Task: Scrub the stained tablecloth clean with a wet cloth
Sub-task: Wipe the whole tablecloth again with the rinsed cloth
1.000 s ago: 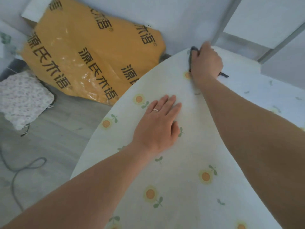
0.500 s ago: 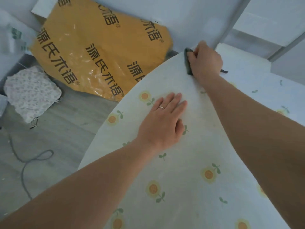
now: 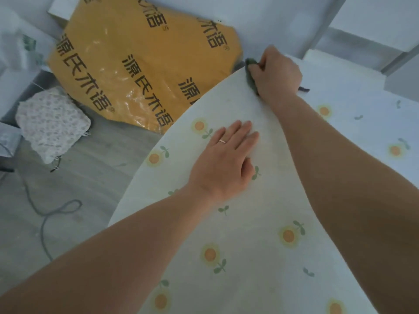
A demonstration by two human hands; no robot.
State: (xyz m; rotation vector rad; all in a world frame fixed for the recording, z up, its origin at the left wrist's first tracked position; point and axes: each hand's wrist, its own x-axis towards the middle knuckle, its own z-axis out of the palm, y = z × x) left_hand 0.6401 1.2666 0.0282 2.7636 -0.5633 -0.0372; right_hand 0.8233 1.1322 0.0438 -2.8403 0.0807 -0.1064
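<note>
A floral fabric bundle (image 3: 52,123) is seen on the floor, beside an orange printed package (image 3: 136,64). The sunflower-print tablecloth (image 3: 260,223) is pressed by the left hand (image 3: 224,162), fingers straight. At its far edge, a dark green cloth (image 3: 250,74) is gripped by the curled right hand (image 3: 277,75).

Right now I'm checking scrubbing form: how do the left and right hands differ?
The left hand lies flat, fingers straight; the right hand is curled round the dark cloth. The left hand sits further in on the tablecloth; the right hand is at its far edge. Both rest on the tablecloth.
</note>
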